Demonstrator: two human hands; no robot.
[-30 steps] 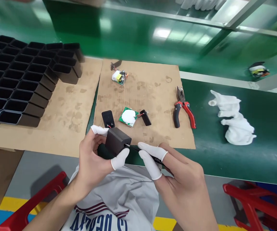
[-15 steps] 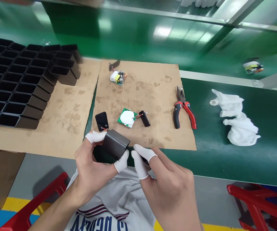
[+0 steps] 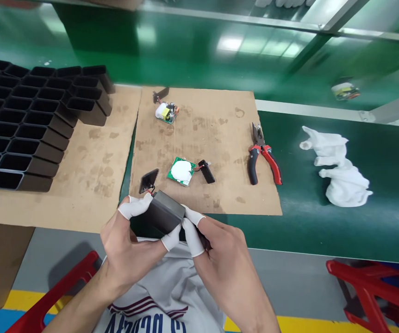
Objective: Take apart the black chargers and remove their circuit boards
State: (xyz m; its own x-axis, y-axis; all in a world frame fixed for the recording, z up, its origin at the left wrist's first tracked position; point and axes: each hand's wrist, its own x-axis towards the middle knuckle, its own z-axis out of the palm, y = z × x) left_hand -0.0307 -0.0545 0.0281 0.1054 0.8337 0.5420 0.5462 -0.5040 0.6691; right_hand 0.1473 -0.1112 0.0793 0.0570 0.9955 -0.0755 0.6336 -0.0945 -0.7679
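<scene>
My left hand (image 3: 130, 243), with white finger cots, grips a dark grey charger housing (image 3: 166, 212) at the near edge of the bench. A small black cap (image 3: 148, 181) hangs from the housing on a red wire. My right hand (image 3: 220, 259) is pinched on a thin black tool (image 3: 203, 241) pushed against the housing's right end; most of the tool is hidden by the fingers. Just beyond the hands, on the brown cardboard sheet (image 3: 220, 134), lie a green circuit board with a white pad (image 3: 181, 171) and a wired black cap (image 3: 207, 171).
Red-handled pliers (image 3: 262, 157) lie at the cardboard's right edge. A second circuit board (image 3: 165, 112) sits farther back. Black compartment trays (image 3: 26, 125) fill the left. Crumpled white gloves (image 3: 340, 169) rest on the green mat (image 3: 324, 217). Red stools flank my lap.
My right hand has slid left along the tool until its fingers meet the housing. The housing has tilted and the hanging cap has swung up. The view has shifted slightly.
</scene>
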